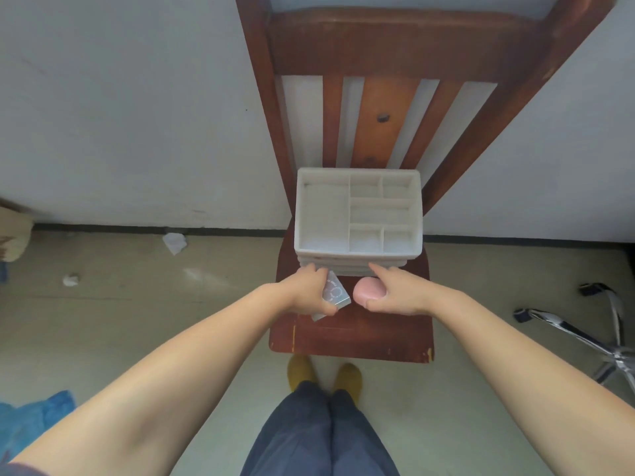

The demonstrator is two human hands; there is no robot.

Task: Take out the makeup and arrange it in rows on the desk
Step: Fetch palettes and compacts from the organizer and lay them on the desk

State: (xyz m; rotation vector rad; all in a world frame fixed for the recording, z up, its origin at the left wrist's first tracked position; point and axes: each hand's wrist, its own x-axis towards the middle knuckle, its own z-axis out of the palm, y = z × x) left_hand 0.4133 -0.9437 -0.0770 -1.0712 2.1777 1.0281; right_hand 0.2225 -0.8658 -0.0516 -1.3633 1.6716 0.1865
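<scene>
A white compartmented organizer (357, 214) is seen on the seat of a wooden chair (350, 334), set back toward the twelve o'clock side against the backrest. A flat silver makeup case (332, 295) is gripped in the left hand (311, 292) just at six o'clock of the organizer's front, with the forefinger touching that front. A rounded pink makeup item (368, 289) is clasped in the right hand (400, 293) at three o'clock of the silver case, its forefinger likewise extended to the organizer.

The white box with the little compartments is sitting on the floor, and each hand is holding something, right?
Not quite. The head view shows the white organizer box sitting on the wooden chair, not the floor. The left hand holds a silver compact; the right hand holds a pink case.
</scene>
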